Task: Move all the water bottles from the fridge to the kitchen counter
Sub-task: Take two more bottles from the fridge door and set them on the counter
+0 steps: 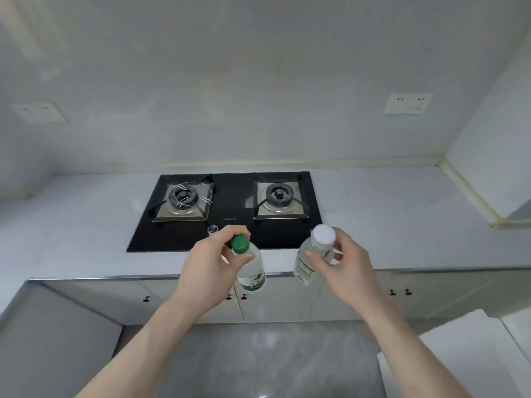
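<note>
Both my arms reach toward the white kitchen counter (402,214). My left hand (209,268) grips the neck of a clear water bottle with a green cap (251,271), which hangs over the counter's front edge. A second clear water bottle with a white cap (311,259) is gripped near its top by my right hand (344,268), also in front of the counter edge. Both bottles are in the air, tilted slightly. The fridge is out of view.
A black two-burner gas hob (230,208) is set into the counter's middle, with bare counter on both sides. Cabinet doors with small knobs (399,293) lie below. A wall socket (408,103) is on the back wall. A white surface (465,351) juts in at lower right.
</note>
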`<state>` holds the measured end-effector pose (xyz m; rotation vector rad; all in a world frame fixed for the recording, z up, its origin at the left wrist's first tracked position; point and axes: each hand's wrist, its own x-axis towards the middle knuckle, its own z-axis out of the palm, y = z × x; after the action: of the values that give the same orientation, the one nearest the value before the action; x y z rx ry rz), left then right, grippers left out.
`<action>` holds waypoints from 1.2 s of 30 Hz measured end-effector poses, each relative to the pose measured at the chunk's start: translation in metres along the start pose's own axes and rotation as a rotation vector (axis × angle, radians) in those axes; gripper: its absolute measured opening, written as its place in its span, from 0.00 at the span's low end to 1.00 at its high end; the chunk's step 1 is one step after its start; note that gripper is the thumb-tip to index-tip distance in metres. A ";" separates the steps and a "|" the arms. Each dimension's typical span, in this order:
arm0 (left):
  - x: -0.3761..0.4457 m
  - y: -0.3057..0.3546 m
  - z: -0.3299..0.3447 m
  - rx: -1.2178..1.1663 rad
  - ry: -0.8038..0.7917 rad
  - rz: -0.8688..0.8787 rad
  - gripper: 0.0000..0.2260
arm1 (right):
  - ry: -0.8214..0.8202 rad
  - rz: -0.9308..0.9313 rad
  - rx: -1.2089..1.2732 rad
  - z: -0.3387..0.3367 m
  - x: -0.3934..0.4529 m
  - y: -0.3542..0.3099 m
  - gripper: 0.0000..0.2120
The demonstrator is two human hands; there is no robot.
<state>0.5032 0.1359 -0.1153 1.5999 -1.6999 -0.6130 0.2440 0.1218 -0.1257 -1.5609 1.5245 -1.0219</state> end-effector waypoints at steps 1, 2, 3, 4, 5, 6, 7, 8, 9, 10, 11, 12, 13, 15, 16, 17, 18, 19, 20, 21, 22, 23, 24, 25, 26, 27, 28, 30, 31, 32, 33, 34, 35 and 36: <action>-0.004 -0.007 -0.013 0.010 0.025 -0.018 0.14 | -0.037 -0.017 0.004 0.013 0.004 -0.008 0.18; -0.009 -0.015 -0.026 0.023 0.053 -0.040 0.14 | -0.077 -0.034 0.009 0.026 0.007 -0.017 0.18; -0.014 -0.023 -0.041 0.036 0.084 -0.060 0.14 | -0.117 -0.052 0.017 0.040 0.010 -0.027 0.18; -0.019 -0.034 -0.058 0.043 0.120 -0.080 0.14 | -0.158 -0.069 0.023 0.058 0.013 -0.037 0.18; -0.024 -0.044 -0.072 0.047 0.149 -0.102 0.14 | -0.191 -0.083 0.029 0.074 0.014 -0.047 0.18; -0.031 -0.056 -0.092 0.052 0.183 -0.130 0.14 | -0.227 -0.103 0.037 0.096 0.016 -0.058 0.18; -0.036 -0.065 -0.107 0.054 0.207 -0.147 0.13 | -0.250 -0.117 0.050 0.112 0.017 -0.067 0.18; -0.042 -0.075 -0.123 0.052 0.230 -0.165 0.13 | -0.274 -0.133 0.058 0.130 0.017 -0.076 0.18; -0.048 -0.084 -0.138 0.049 0.253 -0.181 0.13 | -0.299 -0.145 0.066 0.147 0.018 -0.085 0.18; -0.053 -0.093 -0.152 0.048 0.272 -0.198 0.13 | -0.315 -0.158 0.070 0.164 0.018 -0.093 0.17; -0.058 -0.102 -0.166 0.048 0.290 -0.215 0.13 | -0.333 -0.171 0.072 0.180 0.017 -0.103 0.16; -0.065 -0.115 -0.185 0.053 0.311 -0.235 0.13 | -0.355 -0.189 0.076 0.202 0.016 -0.114 0.16; -0.070 -0.126 -0.199 0.059 0.327 -0.251 0.13 | -0.374 -0.200 0.078 0.218 0.015 -0.123 0.15; -0.080 -0.148 -0.227 0.085 0.357 -0.283 0.13 | -0.407 -0.225 0.091 0.253 0.013 -0.139 0.16; -0.085 -0.156 -0.239 0.091 0.370 -0.296 0.13 | -0.417 -0.233 0.097 0.268 0.012 -0.146 0.16; -0.090 -0.165 -0.251 0.096 0.382 -0.312 0.13 | -0.430 -0.234 0.104 0.282 0.011 -0.153 0.16; -0.097 -0.175 -0.267 0.104 0.397 -0.328 0.13 | -0.445 -0.245 0.111 0.301 0.009 -0.162 0.17; -0.102 -0.184 -0.279 0.116 0.409 -0.337 0.13 | -0.456 -0.246 0.113 0.316 0.009 -0.170 0.18; -0.108 -0.192 -0.290 0.126 0.420 -0.349 0.13 | -0.469 -0.257 0.114 0.329 0.008 -0.177 0.18; -0.114 -0.200 -0.302 0.140 0.434 -0.357 0.13 | -0.488 -0.270 0.118 0.344 0.007 -0.185 0.18; -0.118 -0.206 -0.311 0.157 0.443 -0.361 0.13 | -0.500 -0.285 0.120 0.353 0.007 -0.190 0.17; -0.121 -0.210 -0.317 0.176 0.446 -0.368 0.13 | -0.508 -0.300 0.115 0.360 0.006 -0.196 0.17; -0.127 -0.220 -0.329 0.197 0.455 -0.389 0.13 | -0.529 -0.319 0.114 0.376 0.004 -0.204 0.16; -0.131 -0.227 -0.338 0.211 0.459 -0.402 0.13 | -0.539 -0.332 0.105 0.385 0.004 -0.210 0.16; -0.133 -0.234 -0.346 0.216 0.466 -0.414 0.13 | -0.554 -0.348 0.096 0.396 0.004 -0.216 0.16; -0.136 -0.241 -0.354 0.220 0.476 -0.421 0.14 | -0.577 -0.357 0.089 0.405 0.004 -0.222 0.15; -0.138 -0.246 -0.361 0.221 0.489 -0.432 0.14 | -0.594 -0.368 0.082 0.415 0.006 -0.228 0.14; -0.142 -0.256 -0.375 0.222 0.519 -0.457 0.13 | -0.619 -0.387 0.074 0.436 0.010 -0.238 0.13; -0.143 -0.260 -0.380 0.223 0.535 -0.465 0.13 | -0.628 -0.396 0.076 0.447 0.013 -0.242 0.12; -0.144 -0.263 -0.385 0.226 0.545 -0.476 0.13 | -0.633 -0.408 0.072 0.454 0.016 -0.246 0.12; -0.143 -0.268 -0.391 0.229 0.556 -0.490 0.13 | -0.646 -0.420 0.069 0.465 0.020 -0.250 0.12; -0.142 -0.273 -0.396 0.236 0.566 -0.504 0.13 | -0.660 -0.432 0.067 0.475 0.023 -0.253 0.12; -0.139 -0.279 -0.400 0.244 0.575 -0.520 0.13 | -0.676 -0.438 0.065 0.483 0.027 -0.256 0.12; -0.136 -0.286 -0.406 0.249 0.585 -0.536 0.13 | -0.695 -0.445 0.066 0.494 0.033 -0.260 0.11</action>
<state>0.9948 0.2873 -0.0977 2.1712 -0.9425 -0.1392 0.8011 0.0835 -0.1020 -1.9773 0.6806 -0.6261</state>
